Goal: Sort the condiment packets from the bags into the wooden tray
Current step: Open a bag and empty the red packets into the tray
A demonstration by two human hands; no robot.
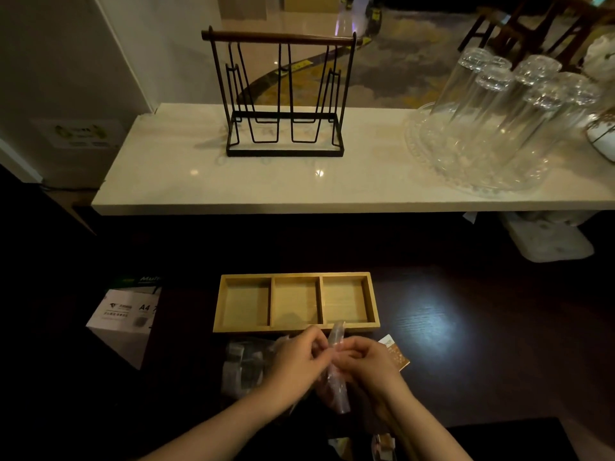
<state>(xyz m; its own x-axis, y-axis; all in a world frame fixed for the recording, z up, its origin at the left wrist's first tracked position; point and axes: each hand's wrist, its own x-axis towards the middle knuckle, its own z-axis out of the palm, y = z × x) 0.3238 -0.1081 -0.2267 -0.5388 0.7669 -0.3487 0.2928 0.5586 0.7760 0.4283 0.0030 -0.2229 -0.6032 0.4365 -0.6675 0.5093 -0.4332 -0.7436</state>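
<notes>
A wooden tray [296,329] with three compartments lies on the dark table; all three look bare. Just in front of it, my left hand [296,361] and my right hand [369,364] both grip a clear plastic bag [336,387] held upright between them. A second clear bag [244,364] holding dark packets lies on the table to the left of my hands. A brown-and-white packet [396,356] shows behind my right hand. More packets [382,447] lie at the bottom edge, partly hidden by my right arm.
A white A4 paper box [124,317] stands left of the tray. Behind, a raised marble counter [233,188] carries a black wire rack [283,94] and several upturned glasses on a glass tray [492,128]. A white container [549,237] sits under the counter at right.
</notes>
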